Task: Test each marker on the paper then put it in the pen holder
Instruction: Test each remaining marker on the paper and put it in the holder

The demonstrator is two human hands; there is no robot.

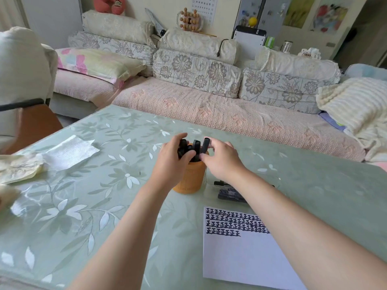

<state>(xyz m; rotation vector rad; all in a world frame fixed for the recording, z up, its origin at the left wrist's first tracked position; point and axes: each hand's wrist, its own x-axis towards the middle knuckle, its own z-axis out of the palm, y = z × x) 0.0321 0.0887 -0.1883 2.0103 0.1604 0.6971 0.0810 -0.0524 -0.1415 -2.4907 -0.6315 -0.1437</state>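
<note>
An orange pen holder (191, 180) stands on the table a little beyond the paper, with several black markers (196, 147) sticking out of its top. My left hand (170, 162) wraps around the markers on the holder's left side. My right hand (222, 160) pinches one black marker (205, 144) at the holder's right rim. A white paper (240, 254) lies at the near right, its top filled with rows of black marks. More black markers (229, 193) lie flat behind my right forearm, partly hidden.
The table (104, 206) has a green floral glass top. A white tissue (71, 152) and crumpled paper (18, 168) lie at the far left. A sofa with cushions (199, 72) runs behind the table. An orange chair (31, 126) stands at left.
</note>
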